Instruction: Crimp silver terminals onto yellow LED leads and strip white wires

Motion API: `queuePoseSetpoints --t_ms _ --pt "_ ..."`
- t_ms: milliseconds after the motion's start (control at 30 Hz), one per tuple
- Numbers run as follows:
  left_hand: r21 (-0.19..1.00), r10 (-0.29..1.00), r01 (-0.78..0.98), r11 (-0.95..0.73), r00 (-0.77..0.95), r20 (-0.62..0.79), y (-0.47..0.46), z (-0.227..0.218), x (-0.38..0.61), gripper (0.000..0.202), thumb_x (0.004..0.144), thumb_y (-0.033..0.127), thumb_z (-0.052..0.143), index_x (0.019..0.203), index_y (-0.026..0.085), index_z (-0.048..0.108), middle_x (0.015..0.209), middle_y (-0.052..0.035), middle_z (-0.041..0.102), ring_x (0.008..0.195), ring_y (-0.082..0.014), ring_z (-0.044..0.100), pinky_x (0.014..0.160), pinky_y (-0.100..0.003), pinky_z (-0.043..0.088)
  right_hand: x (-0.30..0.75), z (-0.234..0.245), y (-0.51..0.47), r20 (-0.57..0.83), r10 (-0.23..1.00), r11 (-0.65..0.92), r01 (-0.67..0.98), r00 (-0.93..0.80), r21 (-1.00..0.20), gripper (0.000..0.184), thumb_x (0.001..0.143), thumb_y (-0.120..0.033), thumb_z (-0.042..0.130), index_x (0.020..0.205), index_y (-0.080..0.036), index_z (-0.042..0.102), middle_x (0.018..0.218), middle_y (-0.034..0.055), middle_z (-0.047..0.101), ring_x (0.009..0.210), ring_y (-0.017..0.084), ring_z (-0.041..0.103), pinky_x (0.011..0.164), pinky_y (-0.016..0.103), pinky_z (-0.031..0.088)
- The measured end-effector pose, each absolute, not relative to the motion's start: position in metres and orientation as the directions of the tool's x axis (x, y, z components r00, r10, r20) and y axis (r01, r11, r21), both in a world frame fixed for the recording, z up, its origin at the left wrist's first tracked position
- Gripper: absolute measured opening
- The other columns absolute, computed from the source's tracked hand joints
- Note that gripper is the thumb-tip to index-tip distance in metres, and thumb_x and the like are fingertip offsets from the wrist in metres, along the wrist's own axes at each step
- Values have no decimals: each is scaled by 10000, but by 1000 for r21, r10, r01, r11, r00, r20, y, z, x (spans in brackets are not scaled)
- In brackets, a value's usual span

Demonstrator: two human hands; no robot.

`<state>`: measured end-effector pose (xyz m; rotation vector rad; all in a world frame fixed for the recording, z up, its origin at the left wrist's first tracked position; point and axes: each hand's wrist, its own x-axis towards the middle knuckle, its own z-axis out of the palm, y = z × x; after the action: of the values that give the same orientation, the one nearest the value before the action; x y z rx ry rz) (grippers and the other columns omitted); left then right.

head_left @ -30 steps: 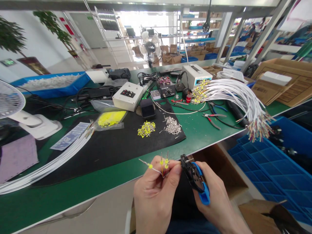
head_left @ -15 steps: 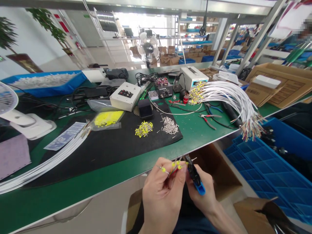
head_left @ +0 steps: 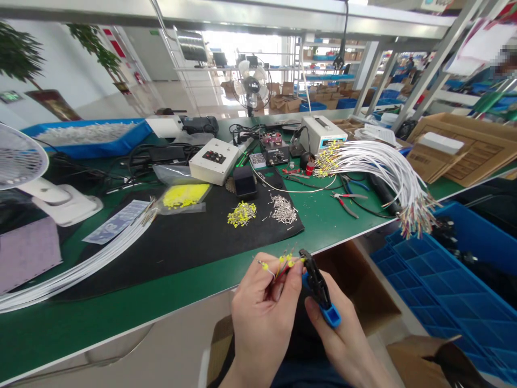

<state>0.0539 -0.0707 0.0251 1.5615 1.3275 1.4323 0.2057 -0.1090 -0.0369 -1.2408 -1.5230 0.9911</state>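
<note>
My left hand (head_left: 260,312) pinches a thin cable whose wire ends carry small yellow parts (head_left: 283,262), held just below the bench's front edge. My right hand (head_left: 339,334) is closed round a black crimping tool with blue handles (head_left: 320,291). The tool's jaws sit right beside the yellow-tipped wire ends. On the black mat (head_left: 194,237) lie a small heap of yellow parts (head_left: 241,213) and a heap of metal pins (head_left: 284,210).
A bundle of white cables with yellow ends (head_left: 375,161) hangs over the right edge above blue crates (head_left: 440,280). More white cables (head_left: 81,264) lie at the left. Pliers (head_left: 345,200), a white control box (head_left: 214,160), a bag of yellow parts (head_left: 183,195) and a desk fan (head_left: 28,167) stand on the green bench.
Both hands stayed together below the bench edge, drifting slightly left and up in view. The tool's jaws moved closer to the yellow-tipped wire ends.
</note>
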Motion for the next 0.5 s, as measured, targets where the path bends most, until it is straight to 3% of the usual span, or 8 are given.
queuePoseSetpoints --t_ms 100,167,233,267,367,433,500 --pt "920 936 278 -275 -143 322 -68 28 50 138 969 266 710 858 184 720 812 0 568 739 -103 554 669 -199 463 209 -29 -114 126 991 134 271 -44 -953 423 1068 -374 535 1489 -374 497 1530 4 548 1422 201 504 1221 333 358" --pt "937 943 268 -226 -180 279 -65 27 45 124 969 296 721 908 189 735 831 -4 589 783 -108 551 707 -201 448 219 -24 -107 115 993 109 390 -8 -914 399 1082 -412 498 1478 -369 501 1497 -1 585 1382 175 549 1171 281 411" --pt "978 962 148 -150 -204 179 -61 26 41 154 972 342 725 952 190 741 858 -10 611 823 -112 545 756 -203 439 235 -19 -88 151 988 99 626 30 -773 422 1090 -474 442 1488 -338 479 1455 22 616 1316 173 603 1090 261 482" --pt "994 972 40 -106 -207 112 -58 25 39 175 967 364 732 966 189 742 850 -8 605 807 -107 527 755 -202 431 245 -17 -74 206 978 97 785 40 -612 465 1089 -519 399 1497 -306 462 1427 49 627 1279 185 626 1056 275 513" --pt "951 983 -307 18 -167 -73 -49 23 36 244 941 406 765 1006 172 742 803 6 541 683 -73 394 643 -191 364 273 -14 -19 259 960 12 908 107 -419 681 1019 -588 509 1521 -133 439 1381 222 600 1314 370 566 1107 512 463" --pt "903 983 -425 66 -129 -133 -45 23 36 272 933 407 774 1023 153 742 830 0 538 648 -61 317 584 -193 301 282 -16 17 270 952 -61 953 145 -296 709 988 -587 555 1462 -62 501 1274 315 598 1234 501 565 1009 674 450" --pt "879 984 -469 82 -101 -146 -42 24 36 276 941 400 764 1038 142 742 892 -19 569 648 -56 309 572 -196 283 284 -21 45 274 948 -107 973 162 -205 677 959 -570 605 1358 -24 573 1187 353 598 1155 559 567 918 726 445"
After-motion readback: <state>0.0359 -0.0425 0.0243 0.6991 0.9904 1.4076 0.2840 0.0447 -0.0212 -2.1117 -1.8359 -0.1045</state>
